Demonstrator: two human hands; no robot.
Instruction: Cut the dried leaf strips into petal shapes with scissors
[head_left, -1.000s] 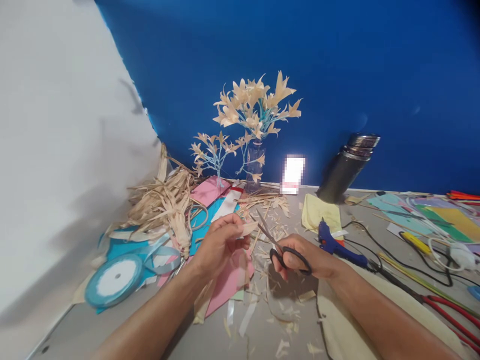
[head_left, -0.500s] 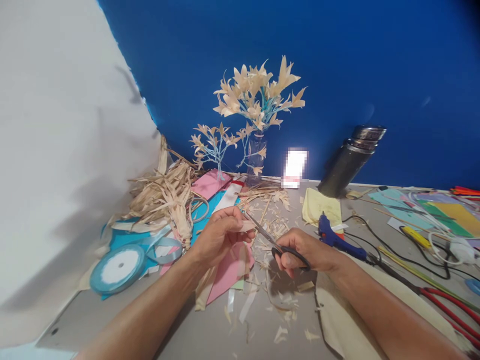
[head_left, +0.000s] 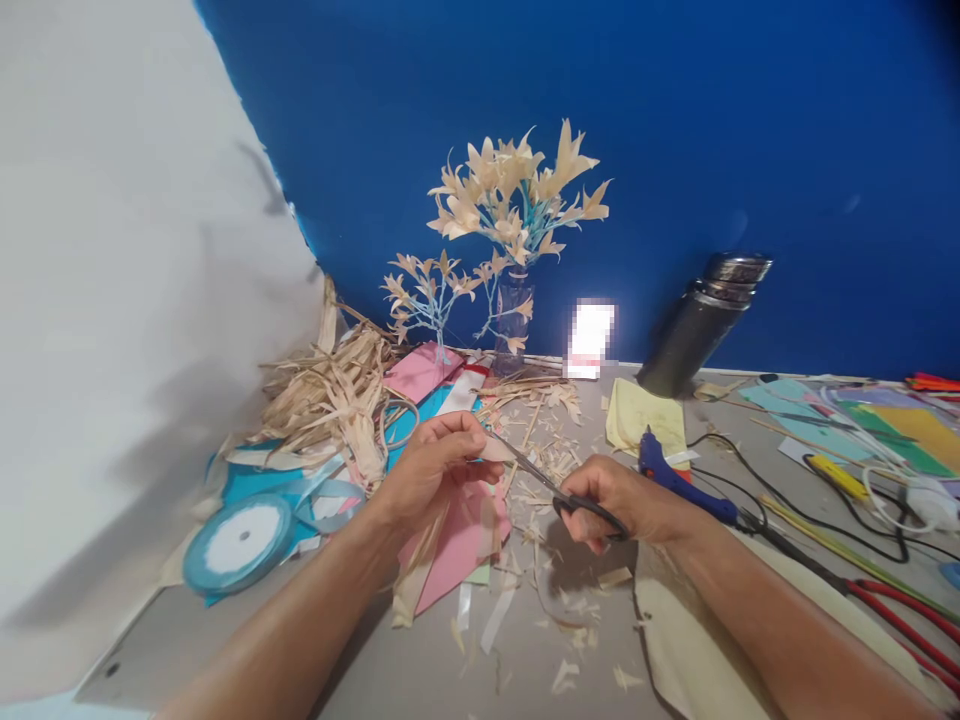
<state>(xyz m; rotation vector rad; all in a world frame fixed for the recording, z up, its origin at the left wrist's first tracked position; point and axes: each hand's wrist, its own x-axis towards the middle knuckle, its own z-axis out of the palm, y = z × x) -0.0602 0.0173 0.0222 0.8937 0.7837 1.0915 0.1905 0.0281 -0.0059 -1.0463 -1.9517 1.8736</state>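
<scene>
On my head view, the strip (head_left: pixel 497 450) sat at the left hand's (head_left: pixel 431 468) fingertips, its long axis running roughly crosswise, out towards the right hand (head_left: pixel 611 495). The left was the nearer hand, its fingers closed in a pinch on it. The right had its fingers curled through the handles of the scissors (head_left: pixel 534 470), whose blades slanted up and left, nearly together, alongside the strip; I couldn't tell whether they touched it. I saw nothing standing between the two. Pink paper (head_left: pixel 454 560) lay under the left hand, husk scraps (head_left: pixel 551 455) beyond the blades, and the glue gun (head_left: pixel 671 478) just beside the right wrist.
</scene>
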